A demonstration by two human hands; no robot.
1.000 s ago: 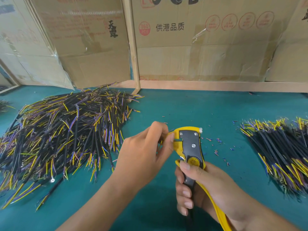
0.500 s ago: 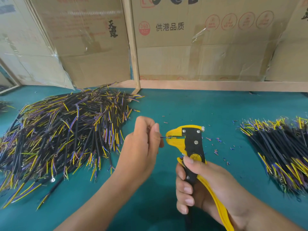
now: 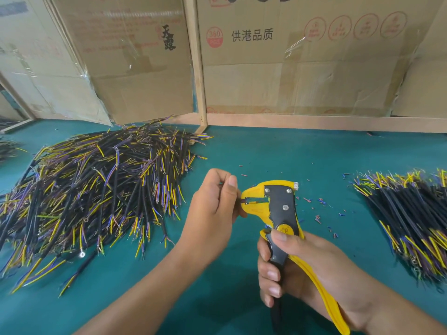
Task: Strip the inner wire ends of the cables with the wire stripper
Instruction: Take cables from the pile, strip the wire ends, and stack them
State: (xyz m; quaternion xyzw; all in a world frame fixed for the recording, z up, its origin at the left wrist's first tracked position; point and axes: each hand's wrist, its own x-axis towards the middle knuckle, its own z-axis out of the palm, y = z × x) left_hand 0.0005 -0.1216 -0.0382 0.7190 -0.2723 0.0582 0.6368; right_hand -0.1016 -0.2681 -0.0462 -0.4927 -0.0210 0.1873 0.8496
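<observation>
Your left hand feeds a wire end into the stripper's mouth; your right hand grips the handles.

Your left hand is curled, thumb and fingers pinching a cable that is almost wholly hidden; only a short dark wire end shows, reaching into the yellow nose of the wire stripper. Your right hand wraps the stripper's black and yellow handles, thumb on the round yellow dial. The tool sits above the green table, between a big loose pile of cables on the left and a tidier pile of cables on the right. Small insulation scraps lie scattered just right of the tool head. Cardboard panels stand behind.
</observation>
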